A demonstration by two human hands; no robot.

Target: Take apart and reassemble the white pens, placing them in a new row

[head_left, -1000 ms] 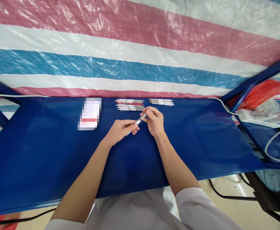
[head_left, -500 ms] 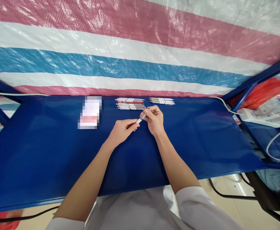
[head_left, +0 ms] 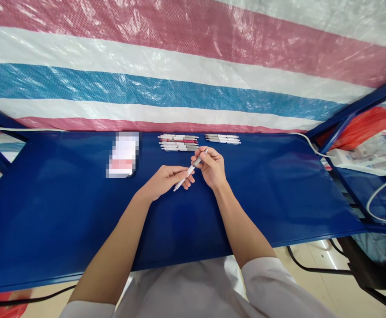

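Observation:
Between my two hands is a white pen (head_left: 190, 170) with a grey grip section, held slantwise above the blue table. The fingers of my right hand (head_left: 211, 167) pinch its upper, grey end. My left hand (head_left: 168, 180) has thumb and fingers closed round the lower white barrel, and the pen's clicker end sticks out below the thumb. Just beyond my hands lies a stack of pens (head_left: 178, 143), mostly white and grey with a red one among them. A smaller group of white and grey pens (head_left: 222, 139) lies to its right.
The blue table (head_left: 80, 221) carries a blurred-out white and pink item (head_left: 123, 154) at the back left. Striped plastic sheeting (head_left: 179, 62) hangs behind. At the right stand a blue frame post, a white cable (head_left: 307, 142), a red plastic bag (head_left: 368, 128) and a white power strip (head_left: 358, 163).
The pen now shows nearly its whole length, with its lower end out past my left thumb. My left hand's fingers have shifted along the barrel; my right hand stays at the grey end.

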